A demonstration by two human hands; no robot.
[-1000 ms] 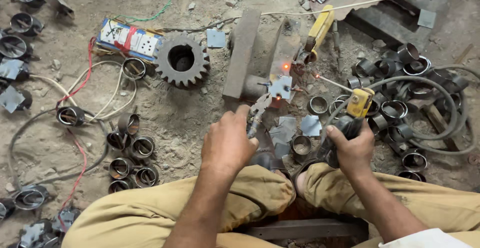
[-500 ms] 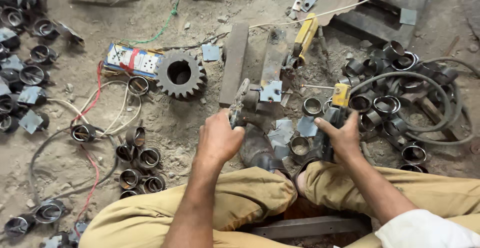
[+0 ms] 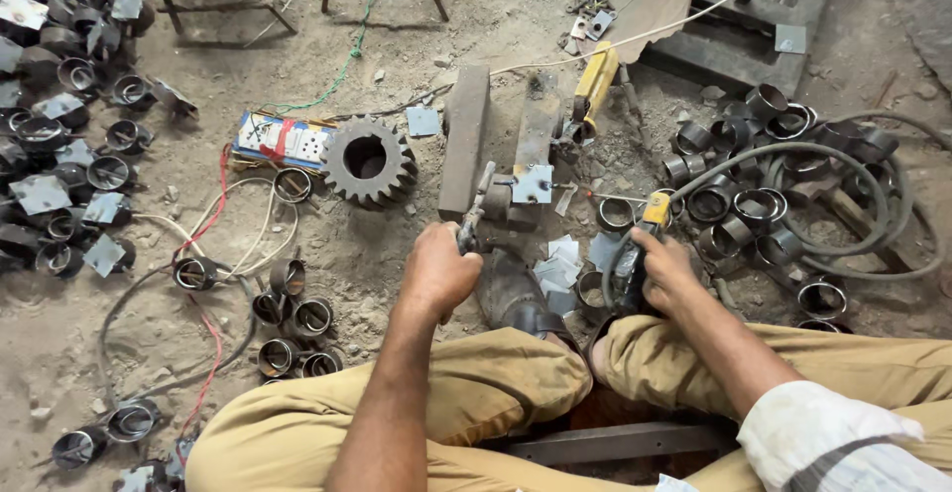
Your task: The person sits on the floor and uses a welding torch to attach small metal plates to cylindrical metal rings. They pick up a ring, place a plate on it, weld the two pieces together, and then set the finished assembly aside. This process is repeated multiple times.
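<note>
Left hand [image 3: 438, 272] clamped on pliers [image 3: 473, 216], steadying ring [image 3: 499, 199] and plate [image 3: 533, 184] on bar [image 3: 535, 135]; right hand [image 3: 662, 272] closed round welding holder [image 3: 650, 222], rod aimed at joint.

Khaki trousers [image 3: 466, 393]; white sleeve [image 3: 833, 432] with grey stripes. Yellow-tipped electrode holder [image 3: 650, 216], grey hose [image 3: 873, 189]. Dark rusty-grey gear [image 3: 369, 162]. Blue-and-white socket board [image 3: 283, 141] with red tape. Red wire [image 3: 213, 209], white wires [image 3: 260, 229], green wire [image 3: 347, 61]. Pale grey plates [image 3: 560, 254]. Dusty brown floor [image 3: 496, 26].
</note>
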